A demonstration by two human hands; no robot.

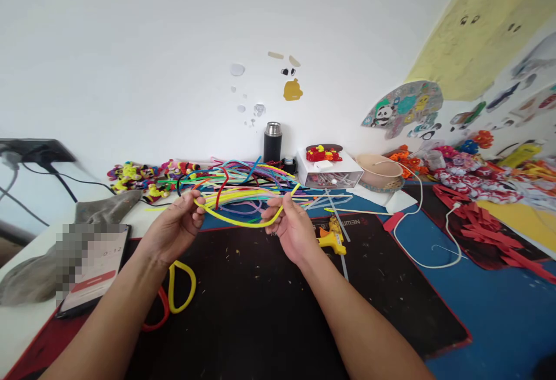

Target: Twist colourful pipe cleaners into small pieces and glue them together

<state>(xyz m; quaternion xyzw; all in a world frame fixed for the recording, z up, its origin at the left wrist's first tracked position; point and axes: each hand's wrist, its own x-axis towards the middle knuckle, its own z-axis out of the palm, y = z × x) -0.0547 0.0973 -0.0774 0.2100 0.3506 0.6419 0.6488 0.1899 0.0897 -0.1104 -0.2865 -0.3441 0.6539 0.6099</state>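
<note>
Left hand (pixel 177 223), right hand (pixel 294 226), pinching yellow pipe cleaner (pixel 245 225)

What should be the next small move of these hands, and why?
Perhaps bring the left hand and right hand together, closing the yellow pipe cleaner into a loop: both hold it, its middle bows between them, and a yellow loop lies on the mat.
</note>
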